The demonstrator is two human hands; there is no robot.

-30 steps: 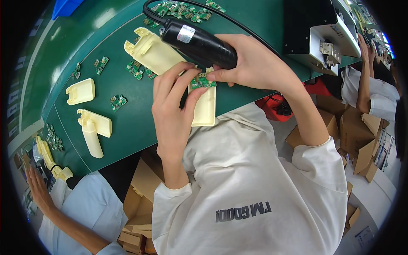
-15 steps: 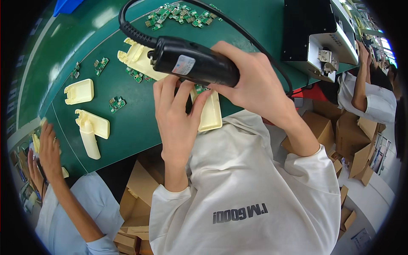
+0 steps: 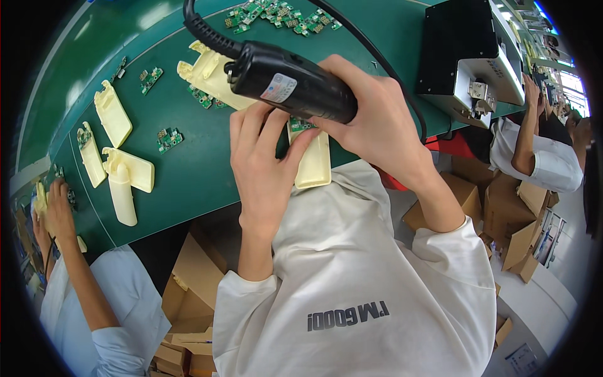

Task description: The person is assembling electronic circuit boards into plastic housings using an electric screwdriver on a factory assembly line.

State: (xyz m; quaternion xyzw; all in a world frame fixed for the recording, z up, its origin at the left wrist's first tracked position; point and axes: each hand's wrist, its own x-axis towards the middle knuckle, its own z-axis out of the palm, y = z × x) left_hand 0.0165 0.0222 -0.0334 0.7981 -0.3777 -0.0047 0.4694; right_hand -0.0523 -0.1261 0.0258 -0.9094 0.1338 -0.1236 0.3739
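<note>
My right hand (image 3: 383,119) is wrapped round a black corded electric screwdriver (image 3: 295,81), which lies slanted across the front of my fingers. My left hand (image 3: 260,160) holds a cream plastic casing half (image 3: 314,164) at the table edge, thumb and fingers on its upper end. Inside that end sits a small green circuit board (image 3: 303,124), partly covered by my fingers and the tool. The screwdriver's tip is hidden. Just beyond my left hand lie more cream casing parts (image 3: 220,78), with green boards (image 3: 202,97) beside them.
Cream casing halves (image 3: 114,116) and a casing (image 3: 124,195) lie on the green table (image 3: 188,173) to the left. A pile of circuit boards (image 3: 282,16) is at the back. A black and silver machine (image 3: 468,60) stands right. A co-worker's hand (image 3: 59,213) works at far left.
A casing half with a board in it now lies at the left, and the one near it has turned. The co-worker's hands have drawn back. My hands keep their grip; the view shifted slightly.
</note>
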